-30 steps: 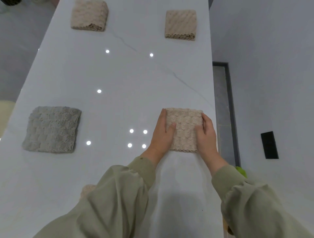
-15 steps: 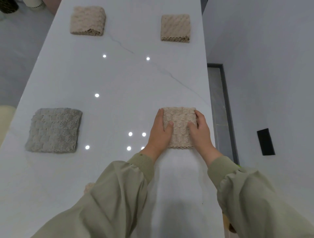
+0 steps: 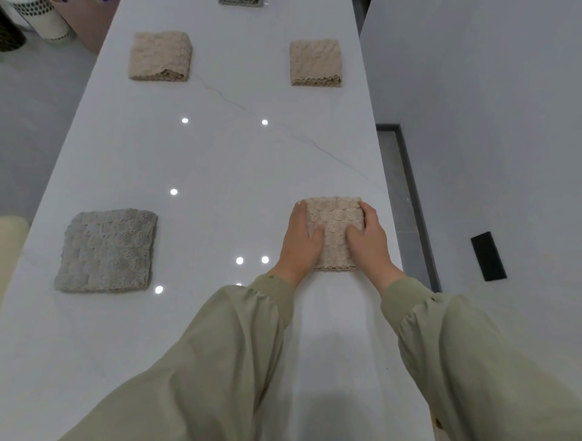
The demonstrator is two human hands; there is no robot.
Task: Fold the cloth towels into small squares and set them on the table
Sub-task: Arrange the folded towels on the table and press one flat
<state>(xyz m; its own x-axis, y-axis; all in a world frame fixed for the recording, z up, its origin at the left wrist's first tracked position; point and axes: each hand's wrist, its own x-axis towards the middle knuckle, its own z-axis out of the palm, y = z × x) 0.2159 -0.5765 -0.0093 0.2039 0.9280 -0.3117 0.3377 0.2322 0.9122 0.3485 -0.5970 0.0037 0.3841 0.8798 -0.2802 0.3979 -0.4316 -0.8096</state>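
nubby beige cloth towel [image 3: 333, 233], folded square, on white counter [image 3: 220, 163]: left hand [image 3: 300, 242] presses flat against it, right hand [image 3: 370, 239] curls round its edge. two other beige towels [image 3: 160, 56] [image 3: 316, 62], two grey towels [image 3: 107, 250] [image 3: 241, 2].

A black rectangular object [image 3: 488, 256] is seen at right, near a dark-edged grey strip [image 3: 397, 189]; a white dotted-band canister [image 3: 50, 23] is placed top left.

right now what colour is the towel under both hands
The towel is beige, with a bumpy weave; head view.
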